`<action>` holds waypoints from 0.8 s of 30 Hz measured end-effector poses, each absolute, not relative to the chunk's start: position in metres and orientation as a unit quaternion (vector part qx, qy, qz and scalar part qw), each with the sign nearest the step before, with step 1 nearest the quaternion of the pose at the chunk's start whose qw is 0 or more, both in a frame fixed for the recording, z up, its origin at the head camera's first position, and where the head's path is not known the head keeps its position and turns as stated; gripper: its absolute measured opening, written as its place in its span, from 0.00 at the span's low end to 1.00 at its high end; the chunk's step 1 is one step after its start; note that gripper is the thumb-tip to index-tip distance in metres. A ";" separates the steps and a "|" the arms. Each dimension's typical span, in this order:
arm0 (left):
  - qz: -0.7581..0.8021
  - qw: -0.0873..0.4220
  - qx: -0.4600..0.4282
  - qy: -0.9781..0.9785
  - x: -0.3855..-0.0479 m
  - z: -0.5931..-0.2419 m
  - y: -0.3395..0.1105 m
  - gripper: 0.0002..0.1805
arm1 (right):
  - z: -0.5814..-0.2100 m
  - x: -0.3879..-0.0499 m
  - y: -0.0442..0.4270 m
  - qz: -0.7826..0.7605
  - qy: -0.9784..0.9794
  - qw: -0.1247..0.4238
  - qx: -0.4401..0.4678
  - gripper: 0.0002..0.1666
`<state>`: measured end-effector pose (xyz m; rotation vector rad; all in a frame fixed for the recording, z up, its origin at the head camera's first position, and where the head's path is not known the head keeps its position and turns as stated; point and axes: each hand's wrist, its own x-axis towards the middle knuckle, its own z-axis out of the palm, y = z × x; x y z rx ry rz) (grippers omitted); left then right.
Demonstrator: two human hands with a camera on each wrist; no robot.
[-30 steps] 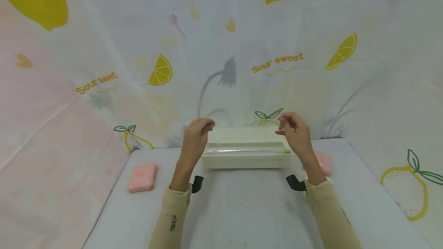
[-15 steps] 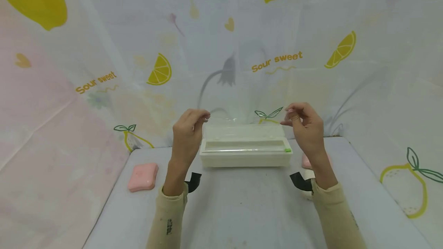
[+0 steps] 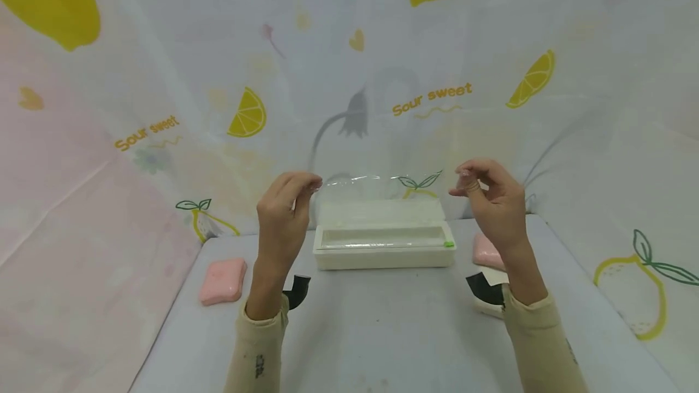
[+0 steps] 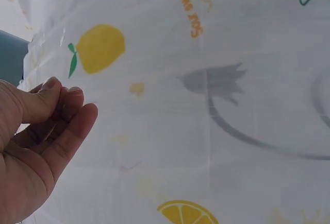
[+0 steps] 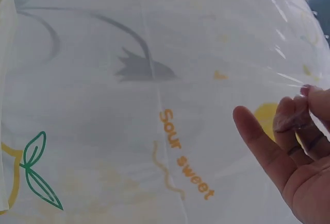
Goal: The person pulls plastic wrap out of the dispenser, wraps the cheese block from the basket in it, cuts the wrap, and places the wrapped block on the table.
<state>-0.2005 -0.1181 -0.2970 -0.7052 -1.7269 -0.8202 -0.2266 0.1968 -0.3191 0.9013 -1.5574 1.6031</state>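
Note:
A sheet of clear plastic wrap (image 3: 371,178) stretches between my two raised hands, its top edge shown by thin glints. My left hand (image 3: 281,217) pinches one corner between thumb and fingers; the left wrist view shows the fingertips of the left hand (image 4: 46,136) pressed together. At the other corner, my right hand (image 3: 501,214) pinches the film, and in the right wrist view the wrap folds around fingers of the right hand (image 5: 304,152). Behind and below stands a cream plastic-wrap dispenser box (image 3: 384,259) with its lid up and a green slider (image 3: 449,244) at its right end.
A pink square object (image 3: 222,281) lies on the white table (image 3: 377,332) at left. Another pink object (image 3: 486,251) and a cream one (image 3: 491,308) are partly hidden by the right arm. A lemon-print cloth (image 3: 306,96) hangs behind the table.
Both hands have moved apart and nearer, the left going left and the right going right. The film's top edge between them now shows stretched wider above the dispenser.

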 end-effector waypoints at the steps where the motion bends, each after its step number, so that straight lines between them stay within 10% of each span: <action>1: -0.341 0.523 -0.293 -0.724 -0.200 -0.299 -0.121 0.06 | -0.321 -0.226 0.198 0.616 -0.613 0.351 0.349 0.09; 12: -0.340 0.469 -0.321 -0.750 -0.183 -0.313 -0.144 0.12 | -0.320 -0.198 0.212 0.452 -0.763 0.297 0.354 0.22; 24: -0.429 0.257 -0.444 -0.743 -0.157 -0.342 -0.179 0.22 | -0.329 -0.157 0.229 0.382 -0.795 0.185 0.433 0.24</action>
